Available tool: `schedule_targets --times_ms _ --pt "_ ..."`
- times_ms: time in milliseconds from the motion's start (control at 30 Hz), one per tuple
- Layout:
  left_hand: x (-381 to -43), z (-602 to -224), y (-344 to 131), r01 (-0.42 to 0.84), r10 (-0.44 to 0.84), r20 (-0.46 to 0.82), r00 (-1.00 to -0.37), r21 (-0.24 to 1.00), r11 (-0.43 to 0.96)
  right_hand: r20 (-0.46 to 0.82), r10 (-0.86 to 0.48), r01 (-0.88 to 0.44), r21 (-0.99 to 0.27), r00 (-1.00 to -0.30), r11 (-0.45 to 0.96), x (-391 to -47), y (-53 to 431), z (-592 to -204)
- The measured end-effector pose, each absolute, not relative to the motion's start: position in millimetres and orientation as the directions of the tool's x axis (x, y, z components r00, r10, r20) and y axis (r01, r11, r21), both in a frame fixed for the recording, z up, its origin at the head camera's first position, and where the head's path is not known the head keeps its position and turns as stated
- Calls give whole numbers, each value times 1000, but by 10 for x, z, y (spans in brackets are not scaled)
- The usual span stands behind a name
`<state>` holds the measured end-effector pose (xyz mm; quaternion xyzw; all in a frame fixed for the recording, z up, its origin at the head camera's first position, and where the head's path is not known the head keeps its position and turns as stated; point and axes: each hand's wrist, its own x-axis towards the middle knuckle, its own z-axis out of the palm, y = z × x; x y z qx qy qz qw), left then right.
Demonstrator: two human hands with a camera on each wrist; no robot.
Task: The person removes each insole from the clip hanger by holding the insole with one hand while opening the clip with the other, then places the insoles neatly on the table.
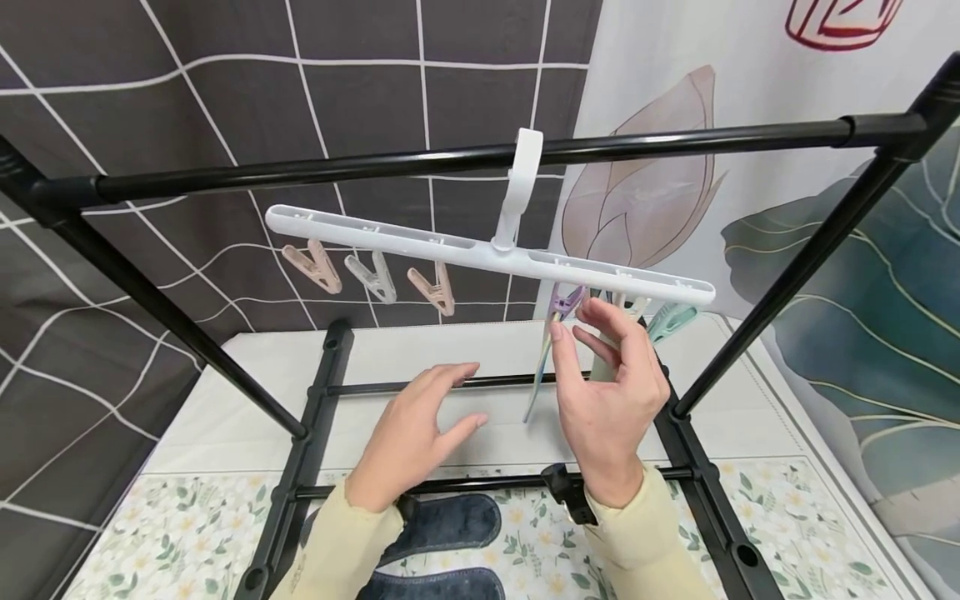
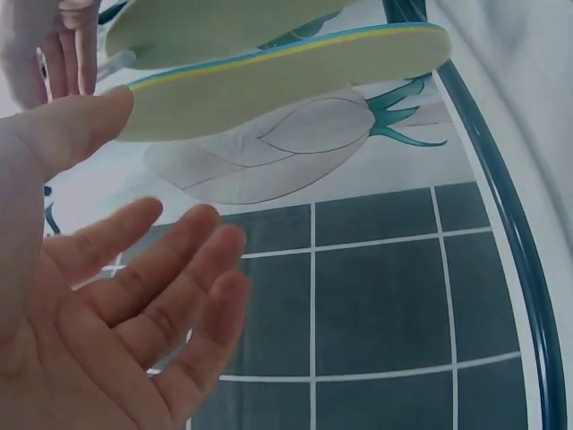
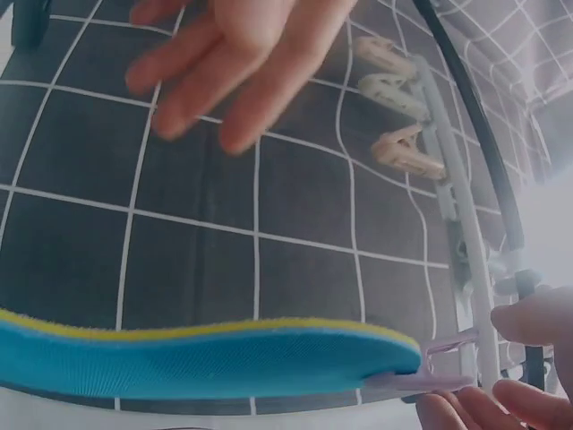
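Note:
A white hanger bar [image 1: 480, 252] carries several plastic clips. Its purple clip [image 1: 567, 300] bites the end of a thin insole [image 1: 537, 379], blue with a yellow edge in the right wrist view. My right hand [image 1: 611, 392] is raised at this clip, thumb and fingertips spread around its handles without squeezing them. Lower and to the left, my left hand [image 1: 412, 433] holds nothing, fingers loosely bent and thumb apart, facing the insole [image 2: 286, 90]. Another insole [image 2: 215, 31] hangs beyond it in the left wrist view, mostly behind my right hand in the head view.
The bar's hook [image 1: 519, 179] hangs over a black rack rail [image 1: 330, 167]. Pink clips [image 1: 313, 265] and a pale green clip [image 1: 372, 277] hang at left, a teal clip [image 1: 670, 321] at right. Lower rack bars [image 1: 487, 483] cross near slippers [image 1: 442, 529]. Dark gridded fabric [image 1: 360, 100] stands behind.

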<state>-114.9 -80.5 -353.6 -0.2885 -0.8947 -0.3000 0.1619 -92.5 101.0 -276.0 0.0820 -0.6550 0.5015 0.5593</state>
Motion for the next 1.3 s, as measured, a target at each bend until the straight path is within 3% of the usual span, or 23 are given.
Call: schedule_targets --times_ms 300,667,1033,1300 --pt "-1446 -3530 -565 577 430 384 -817 554 601 776 422 -638 -628 -469 445 -974 1048 -2782" --pt "-1694 -3700 -285 468 464 204 -862 672 575 752 391 -626 -659 -531 418 -1117 1070 -2763" --pt "-1716 -3877 -163 500 492 266 -829 746 440 745 411 -607 -667 -526 432 -1212 1088 -2751" --pt "-1627 -3938 -192 413 433 212 -876 794 447 758 381 -617 -653 -530 440 -1228 1093 -2738"
